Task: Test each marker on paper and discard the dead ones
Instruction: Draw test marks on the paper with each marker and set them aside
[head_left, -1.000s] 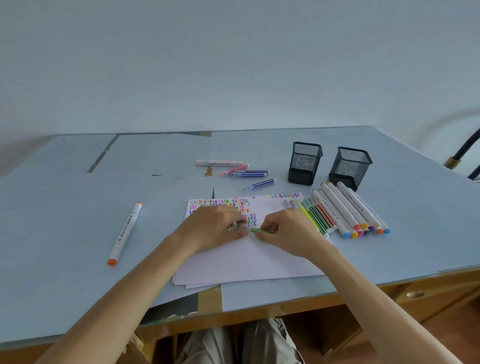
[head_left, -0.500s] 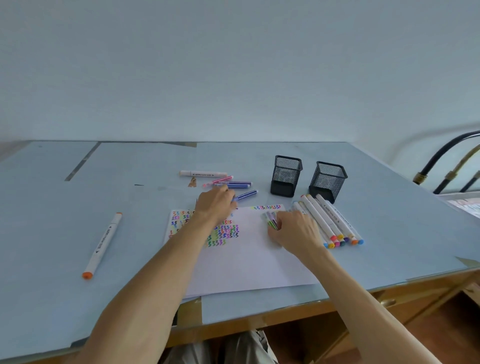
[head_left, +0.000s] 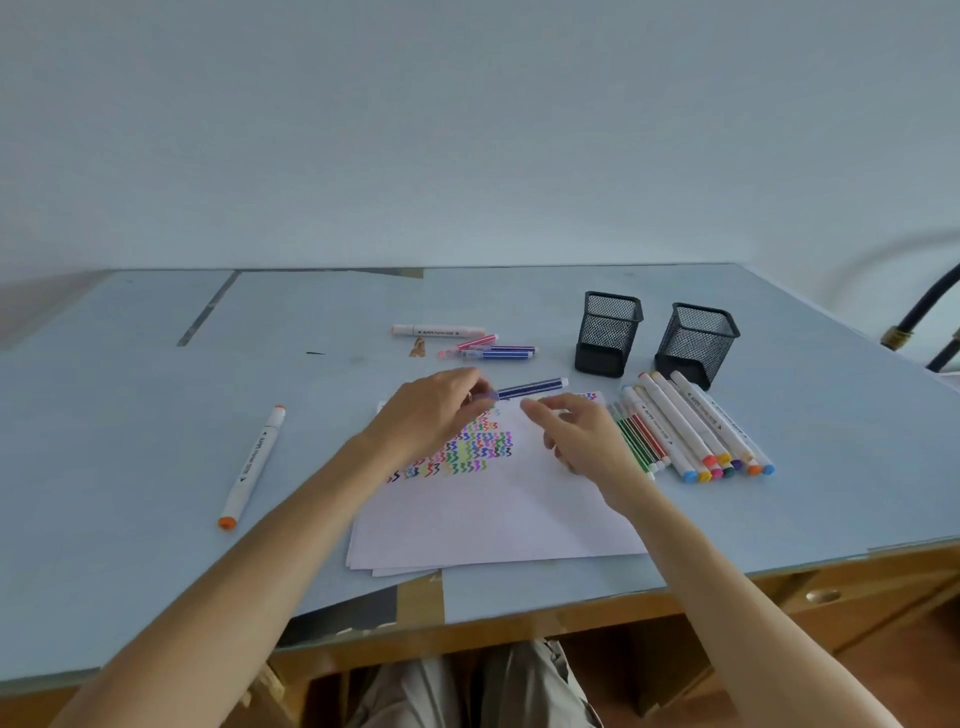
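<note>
On the far left of the tabletop (head_left: 130, 415) we see 1 fat white marker with orange caps (head_left: 252, 465) lying alone, well apart from everything else; we judge it either set aside as dead or not yet tried, and we cannot tell which.

Moving right, our left hand (head_left: 436, 410) pinches the near end of a blue-striped marker (head_left: 527, 388) and holds it just above the far edge of the paper (head_left: 498, 514). Its long axis runs nearly level, left to right, rising slightly toward the far right, with the white end pointing right toward the mesh cups. We cannot tell whether the cap is on.

The paper already carries several rows of coloured zigzags (head_left: 462, 449), so we judge a good share of the testing done. Beyond the hands, 1 white marker and about 3 thin striped ones make a small far group (head_left: 467, 343); whether these are waiting or rejected is unclear.

Our right hand (head_left: 576, 431) hovers over the paper with fingers loosely curled and holding nothing, close to the marker's middle, probably ready to uncap it.

Further right lies a neat row of thin and fat markers (head_left: 691, 434), touching side by side, which we take as the tested, working ones. The 2 black mesh cups (head_left: 608, 332) behind them appear empty.
</note>
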